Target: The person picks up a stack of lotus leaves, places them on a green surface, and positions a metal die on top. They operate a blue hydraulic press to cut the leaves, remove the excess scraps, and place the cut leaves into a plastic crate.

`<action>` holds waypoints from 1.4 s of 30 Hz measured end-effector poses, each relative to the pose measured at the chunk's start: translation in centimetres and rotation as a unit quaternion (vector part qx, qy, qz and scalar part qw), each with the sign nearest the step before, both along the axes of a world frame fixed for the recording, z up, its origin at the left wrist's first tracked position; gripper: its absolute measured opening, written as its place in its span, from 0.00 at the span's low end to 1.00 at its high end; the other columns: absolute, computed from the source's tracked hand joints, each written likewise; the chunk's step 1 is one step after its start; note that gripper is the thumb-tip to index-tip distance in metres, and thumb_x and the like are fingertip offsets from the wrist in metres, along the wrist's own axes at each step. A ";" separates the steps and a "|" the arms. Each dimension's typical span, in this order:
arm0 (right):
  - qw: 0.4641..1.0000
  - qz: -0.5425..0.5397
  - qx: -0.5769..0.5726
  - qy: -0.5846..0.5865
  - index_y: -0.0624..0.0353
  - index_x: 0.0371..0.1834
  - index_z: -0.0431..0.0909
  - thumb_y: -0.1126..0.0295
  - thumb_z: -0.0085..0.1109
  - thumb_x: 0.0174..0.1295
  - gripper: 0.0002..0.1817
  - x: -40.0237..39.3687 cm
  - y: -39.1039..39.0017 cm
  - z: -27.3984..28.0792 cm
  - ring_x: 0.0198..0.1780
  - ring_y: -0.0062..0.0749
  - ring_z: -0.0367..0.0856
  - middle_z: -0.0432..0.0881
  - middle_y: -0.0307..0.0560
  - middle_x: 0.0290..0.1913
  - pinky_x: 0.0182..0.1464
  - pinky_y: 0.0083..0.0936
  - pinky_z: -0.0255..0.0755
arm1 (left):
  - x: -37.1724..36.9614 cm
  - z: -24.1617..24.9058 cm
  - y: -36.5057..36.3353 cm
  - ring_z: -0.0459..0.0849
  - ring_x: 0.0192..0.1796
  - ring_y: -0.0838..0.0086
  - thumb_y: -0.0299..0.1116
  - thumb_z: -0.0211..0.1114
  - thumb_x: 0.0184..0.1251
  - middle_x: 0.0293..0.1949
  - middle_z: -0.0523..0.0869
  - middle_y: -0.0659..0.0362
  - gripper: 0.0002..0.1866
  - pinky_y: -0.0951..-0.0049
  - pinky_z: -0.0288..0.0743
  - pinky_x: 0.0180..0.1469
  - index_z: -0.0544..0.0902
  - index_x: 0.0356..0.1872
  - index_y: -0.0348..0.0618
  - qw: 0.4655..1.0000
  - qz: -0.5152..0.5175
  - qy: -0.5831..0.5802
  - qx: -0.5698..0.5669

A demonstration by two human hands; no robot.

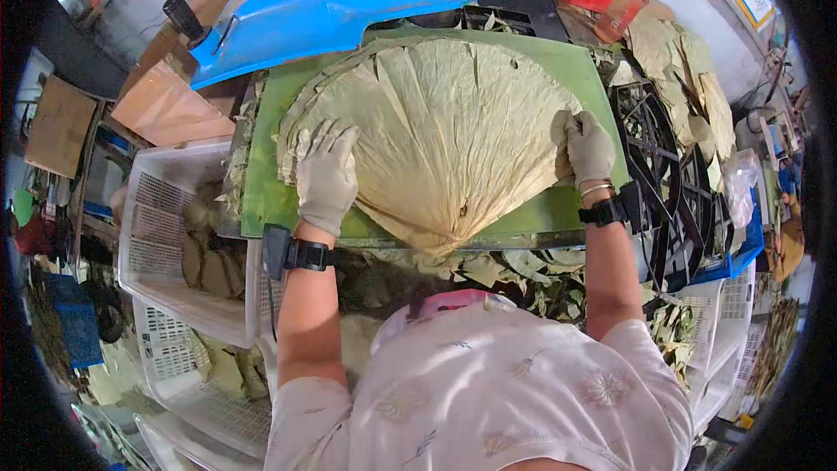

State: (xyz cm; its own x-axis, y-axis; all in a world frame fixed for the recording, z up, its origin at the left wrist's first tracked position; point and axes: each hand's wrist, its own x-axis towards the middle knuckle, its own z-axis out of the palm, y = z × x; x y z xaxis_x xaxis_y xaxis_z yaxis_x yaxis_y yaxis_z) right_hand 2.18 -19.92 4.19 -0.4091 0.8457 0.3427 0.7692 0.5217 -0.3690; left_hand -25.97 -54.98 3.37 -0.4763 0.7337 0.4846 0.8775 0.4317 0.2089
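A broad, fan-shaped dried leaf [453, 122], pale tan and pleated, lies spread over a green board [261, 201]. Its layered left edge suggests a stack of leaves, and the ribs gather to a point at the near side. My left hand [328, 173], in a light work glove, rests flat on the leaf's left part with fingers stretched out. At the right edge, my gloved right hand [589, 150] has its thumb and fingers closed on the leaf's rim. Both wrists wear black straps.
Beyond the board is a blue plastic cover [323, 9]. White crates [183, 275] with dried leaf pieces stand at left. Black plastic racks [658, 157] are at right, beside more dried leaves [689, 78]. Leaf scraps [523, 266] lie under the board's near edge.
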 end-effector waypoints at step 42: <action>0.971 0.058 0.019 -0.233 0.63 0.64 0.76 0.37 0.44 0.73 0.38 -6.3 -4.9 2.5 0.71 0.62 0.71 0.77 0.63 0.66 0.72 0.59 0.61 | -1.0 0.5 -4.5 0.75 0.72 0.55 0.43 0.56 0.75 0.70 0.79 0.55 0.22 0.45 0.58 0.77 0.82 0.63 0.45 0.981 0.182 -0.059 -0.011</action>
State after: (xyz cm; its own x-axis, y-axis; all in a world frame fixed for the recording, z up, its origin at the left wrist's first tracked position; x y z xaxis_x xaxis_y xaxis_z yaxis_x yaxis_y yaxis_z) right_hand -4.15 -24.78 6.70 -0.6185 0.7753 0.1279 0.7835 0.6208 0.0256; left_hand -27.00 -59.50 3.87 -0.7604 0.5139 0.3971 0.6348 0.7173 0.2873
